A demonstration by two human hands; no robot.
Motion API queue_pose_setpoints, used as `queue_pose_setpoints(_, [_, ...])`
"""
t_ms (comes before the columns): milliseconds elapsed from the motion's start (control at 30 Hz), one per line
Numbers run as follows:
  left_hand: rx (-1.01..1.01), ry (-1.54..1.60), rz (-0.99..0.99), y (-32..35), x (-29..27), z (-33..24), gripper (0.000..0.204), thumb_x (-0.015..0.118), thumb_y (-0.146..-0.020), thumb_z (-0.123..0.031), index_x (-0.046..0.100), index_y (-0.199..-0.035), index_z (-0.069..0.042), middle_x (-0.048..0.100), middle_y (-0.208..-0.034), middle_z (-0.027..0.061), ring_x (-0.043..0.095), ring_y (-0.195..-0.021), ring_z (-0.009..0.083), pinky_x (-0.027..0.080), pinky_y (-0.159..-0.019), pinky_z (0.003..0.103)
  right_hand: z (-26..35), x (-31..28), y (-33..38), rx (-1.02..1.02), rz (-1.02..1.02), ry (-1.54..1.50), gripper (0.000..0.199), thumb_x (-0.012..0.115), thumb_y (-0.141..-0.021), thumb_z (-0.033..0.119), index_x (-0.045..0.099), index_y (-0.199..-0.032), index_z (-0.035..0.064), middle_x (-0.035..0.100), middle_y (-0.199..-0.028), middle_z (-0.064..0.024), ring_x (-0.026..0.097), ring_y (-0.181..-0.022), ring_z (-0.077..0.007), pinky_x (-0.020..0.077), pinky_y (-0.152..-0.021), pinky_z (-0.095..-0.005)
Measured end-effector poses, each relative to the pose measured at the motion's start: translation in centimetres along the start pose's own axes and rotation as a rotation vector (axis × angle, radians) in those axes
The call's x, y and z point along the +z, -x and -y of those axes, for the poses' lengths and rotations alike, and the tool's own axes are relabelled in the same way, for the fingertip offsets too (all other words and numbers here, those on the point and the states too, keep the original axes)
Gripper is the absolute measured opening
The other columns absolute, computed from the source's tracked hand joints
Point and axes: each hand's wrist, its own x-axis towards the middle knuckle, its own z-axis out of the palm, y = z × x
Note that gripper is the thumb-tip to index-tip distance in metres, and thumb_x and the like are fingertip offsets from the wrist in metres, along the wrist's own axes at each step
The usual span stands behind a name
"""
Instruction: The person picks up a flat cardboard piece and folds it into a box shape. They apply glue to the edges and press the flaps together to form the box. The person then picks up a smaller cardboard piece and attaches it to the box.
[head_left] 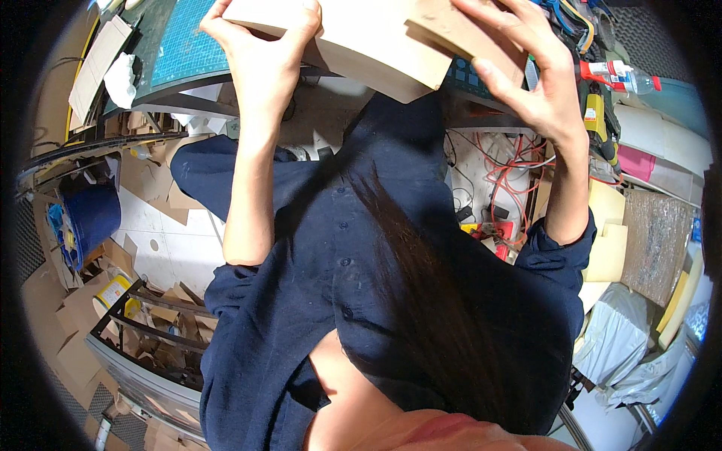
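Observation:
At the top of the head view, a pale cardboard piece (368, 37) with a bent side is held above the table's near edge. My left hand (263, 52) grips its left part, thumb on the upper face and fingers at the far edge. A browner cardboard piece (485, 41) overlaps it on the right; whether the two are joined, I cannot tell. My right hand (538, 71) is curved round this browner piece, with fingers over its far side and thumb against its near edge. The far parts of both pieces are cut off by the picture's top.
A teal cutting mat (180, 52) lies on the table, with crumpled white paper (120, 81) at its left. Red cables (508, 169) tangle on the floor. A blue bin (92, 218) and a metal-framed drawer (150, 376) stand left; a plastic bottle (639, 81) lies right.

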Motion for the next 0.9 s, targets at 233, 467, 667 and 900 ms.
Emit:
queue_pose_setpoints(233, [0.024,-0.059,0.004,0.0,-0.2,0.1,0.091,0.084,-0.085,-0.044,0.032,-0.138,0.009,0.041,-0.130,0.0206,0.048,-0.124,0.0278,0.043,-0.106,0.040,1.4,1.7,0.2,-0.059,0.071,-0.054,0.068,0.076,-0.076,0.031,0.063,-0.140,0.0101,0.050,-0.149,-0.0244,0.052,-0.132,-0.0413,0.0389,-0.111,-0.0475])
queue_pose_setpoints(467, [0.011,-0.039,-0.014,-0.1,-0.2,0.2,0.092,0.083,-0.085,-0.045,0.032,-0.139,0.009,0.039,-0.131,0.0208,0.047,-0.125,0.0288,0.041,-0.107,0.042,1.7,1.3,0.1,-0.032,0.069,-0.034,0.072,0.077,-0.074,0.027,0.061,-0.142,0.0110,0.049,-0.150,-0.0242,0.051,-0.133,-0.0397,0.0387,-0.112,-0.0464])
queue_pose_setpoints(667, [0.026,-0.076,0.011,-0.2,-0.2,0.3,0.093,0.083,-0.085,-0.045,0.031,-0.140,0.008,0.038,-0.131,0.0212,0.047,-0.126,0.0296,0.041,-0.107,0.042,1.4,6.0,2.4,0.140,-0.551,-0.448,0.069,0.071,-0.084,0.020,0.048,-0.145,-0.0019,0.054,-0.143,-0.0188,0.052,-0.133,-0.0295,0.0411,-0.112,-0.0445])
queue_pose_setpoints(900, [-0.015,0.005,-0.029,-0.1,0.0,0.2,0.090,0.085,-0.084,-0.042,0.033,-0.138,0.008,0.041,-0.130,0.0204,0.048,-0.123,0.0274,0.041,-0.107,0.040,7.7,15.4,5.3,0.356,-0.914,-0.761,0.100,0.084,-0.073,0.009,0.020,-0.150,0.0032,0.037,-0.145,-0.0196,0.041,-0.137,-0.0323,0.0320,-0.117,-0.0475])
